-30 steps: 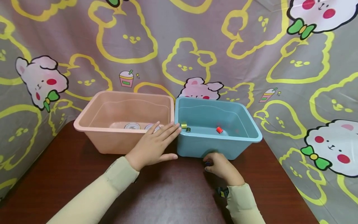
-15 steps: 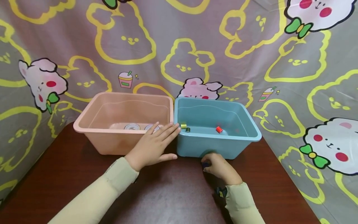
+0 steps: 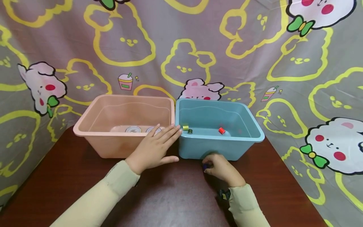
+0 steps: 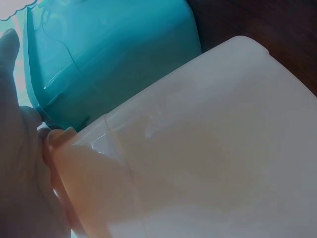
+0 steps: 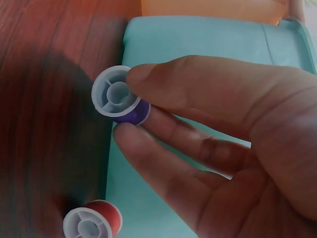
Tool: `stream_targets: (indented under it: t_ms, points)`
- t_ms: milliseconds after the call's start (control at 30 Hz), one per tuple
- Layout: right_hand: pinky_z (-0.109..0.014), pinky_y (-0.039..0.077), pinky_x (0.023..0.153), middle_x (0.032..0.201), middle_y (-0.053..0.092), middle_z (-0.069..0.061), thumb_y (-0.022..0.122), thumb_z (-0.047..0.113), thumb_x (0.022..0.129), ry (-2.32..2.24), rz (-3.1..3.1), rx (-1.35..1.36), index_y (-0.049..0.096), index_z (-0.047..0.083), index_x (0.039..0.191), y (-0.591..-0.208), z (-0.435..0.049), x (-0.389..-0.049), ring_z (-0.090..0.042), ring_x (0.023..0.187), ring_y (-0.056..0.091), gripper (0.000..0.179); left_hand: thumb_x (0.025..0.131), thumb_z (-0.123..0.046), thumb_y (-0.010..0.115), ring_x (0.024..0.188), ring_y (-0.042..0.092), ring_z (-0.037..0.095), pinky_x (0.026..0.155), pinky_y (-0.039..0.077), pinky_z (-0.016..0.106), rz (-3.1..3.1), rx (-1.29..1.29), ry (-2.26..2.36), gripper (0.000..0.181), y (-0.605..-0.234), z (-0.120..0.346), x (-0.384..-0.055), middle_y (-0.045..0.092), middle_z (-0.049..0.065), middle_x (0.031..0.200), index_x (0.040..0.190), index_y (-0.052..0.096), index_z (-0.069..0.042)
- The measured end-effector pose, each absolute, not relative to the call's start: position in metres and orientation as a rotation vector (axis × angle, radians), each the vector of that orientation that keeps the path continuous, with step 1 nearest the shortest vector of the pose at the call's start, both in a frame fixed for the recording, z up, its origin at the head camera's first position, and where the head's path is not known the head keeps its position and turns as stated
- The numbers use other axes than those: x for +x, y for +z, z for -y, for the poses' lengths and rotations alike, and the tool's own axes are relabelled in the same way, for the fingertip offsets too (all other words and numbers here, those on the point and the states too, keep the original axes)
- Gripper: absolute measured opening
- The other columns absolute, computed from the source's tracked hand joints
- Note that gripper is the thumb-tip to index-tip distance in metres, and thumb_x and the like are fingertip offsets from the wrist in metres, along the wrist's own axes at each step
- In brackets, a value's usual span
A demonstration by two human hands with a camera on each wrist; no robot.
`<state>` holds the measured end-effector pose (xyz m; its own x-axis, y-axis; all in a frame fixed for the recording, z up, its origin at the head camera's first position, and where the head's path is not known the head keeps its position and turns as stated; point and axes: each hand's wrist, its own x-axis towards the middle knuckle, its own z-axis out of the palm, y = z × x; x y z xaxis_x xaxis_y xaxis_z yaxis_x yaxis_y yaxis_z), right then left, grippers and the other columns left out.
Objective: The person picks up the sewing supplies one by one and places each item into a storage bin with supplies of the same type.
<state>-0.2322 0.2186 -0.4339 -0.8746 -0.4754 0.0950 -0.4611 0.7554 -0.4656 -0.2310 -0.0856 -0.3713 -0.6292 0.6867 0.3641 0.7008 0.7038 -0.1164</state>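
My right hand point(image 3: 224, 168) pinches a purple thread spool point(image 5: 132, 115) between thumb and fingers, low against the front of the blue bin point(image 3: 218, 148). The spool's white hollow end faces the right wrist camera. Fingers straight, my left hand point(image 3: 154, 148) rests on the front rims where the pink bin point(image 3: 113, 145) meets the blue one. A red-orange spool point(image 5: 106, 215) lies on the table near my right hand in the right wrist view; the hand hides it in the head view.
In the blue bin lie a yellow spool point(image 3: 185, 127), a dark green spool point(image 3: 190, 131) and a red spool point(image 3: 221, 130). Two white round discs, one of them a disc point(image 3: 133, 129) at left, lie in the pink bin. A patterned curtain point(image 3: 147, 47) hangs behind the brown table point(image 3: 175, 195).
My right hand has shifted slightly left along the blue bin's front, and more of the purple spool shows between its fingers. The left hand stays in place on the rims.
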Motion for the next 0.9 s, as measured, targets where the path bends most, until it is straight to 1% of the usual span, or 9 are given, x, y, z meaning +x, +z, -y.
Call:
stream_targets:
  t_ms: [233,400,433,600,800,900]
  points:
    - [-0.033,0.057,0.073,0.091,0.071,-0.008,0.082,-0.002,0.075,-0.815,-2.936,-0.838,0.075,0.0,0.095,-0.432,-0.217,-0.231,-0.022,0.083,0.068,0.022,0.095,-0.064,0.057,0.154,0.021,0.024,0.123,0.015,0.054,2.522,-1.074,-0.035,0.087,-0.371,0.085,-0.23,0.026,0.005,0.167,0.16,0.032,-0.012]
    - [-0.03,0.056,0.071,0.089,0.07,-0.006,0.083,-0.002,0.075,-0.84,-2.937,-0.859,0.075,0.0,0.094,-0.429,-0.217,-0.229,-0.02,0.081,0.068,0.021,0.095,-0.064,0.056,0.154,0.02,0.024,0.124,0.012,0.053,2.535,-1.072,-0.036,0.088,-0.371,0.085,-0.23,0.025,0.005,0.167,0.161,0.03,-0.013]
    - [-0.03,0.056,0.071,0.089,0.07,-0.006,0.083,-0.002,0.075,-0.844,-2.938,-0.851,0.075,0.0,0.094,-0.429,-0.217,-0.228,-0.019,0.082,0.067,0.021,0.095,-0.065,0.055,0.155,0.02,0.024,0.124,0.011,0.053,2.539,-1.07,-0.032,0.088,-0.371,0.085,-0.23,0.025,0.005,0.167,0.161,0.029,-0.013]
    - [-0.029,0.056,0.071,0.089,0.068,-0.005,0.083,-0.001,0.076,-0.841,-2.937,-0.862,0.075,0.0,0.095,-0.426,-0.216,-0.227,-0.017,0.081,0.066,0.021,0.096,-0.066,0.053,0.154,0.021,0.024,0.124,0.014,0.054,2.535,-1.067,-0.014,0.088,-0.37,0.085,-0.231,0.025,0.005,0.167,0.161,0.028,-0.013]
    - [-0.029,0.055,0.071,0.09,0.066,-0.004,0.084,0.001,0.077,-0.845,-2.924,-0.838,0.075,0.002,0.096,-0.423,-0.216,-0.225,-0.016,0.082,0.064,0.021,0.096,-0.066,0.053,0.154,0.02,0.024,0.124,0.013,0.054,2.549,-1.069,-0.025,0.088,-0.368,0.085,-0.23,0.024,0.004,0.167,0.162,0.027,-0.014]
    - [-0.029,0.055,0.071,0.09,0.066,-0.004,0.084,0.002,0.078,-0.85,-2.923,-0.839,0.075,0.003,0.097,-0.423,-0.215,-0.225,-0.016,0.082,0.064,0.021,0.096,-0.066,0.053,0.154,0.02,0.024,0.123,0.014,0.055,2.553,-1.071,-0.024,0.088,-0.367,0.085,-0.23,0.024,0.005,0.167,0.162,0.027,-0.014]
